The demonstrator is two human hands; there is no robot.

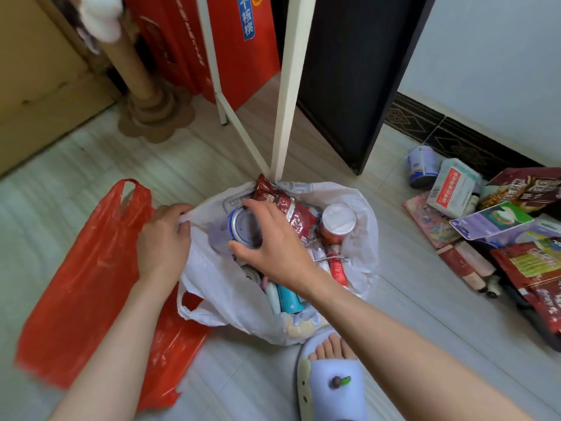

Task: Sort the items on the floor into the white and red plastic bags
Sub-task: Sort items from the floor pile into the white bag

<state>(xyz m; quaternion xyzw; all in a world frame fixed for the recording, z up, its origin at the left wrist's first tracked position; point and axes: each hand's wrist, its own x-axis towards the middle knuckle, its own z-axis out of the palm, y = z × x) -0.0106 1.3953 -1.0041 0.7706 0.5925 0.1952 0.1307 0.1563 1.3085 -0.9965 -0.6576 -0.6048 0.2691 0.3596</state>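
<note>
Left hand (pixel 164 235): pinches white bag (pixel 218 287) rim at 9 o'clock, keeping mouth open.
Right hand (pixel 270 241): fingers curled round blue can (pixel 243 229), lowering it in.

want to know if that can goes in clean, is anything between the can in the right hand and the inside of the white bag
Nothing visible blocks it. The right hand grips the blue can already over the open white bag, whose rim the left hand holds up. A maroon snack packet lies just beside the can, not under it.
</note>
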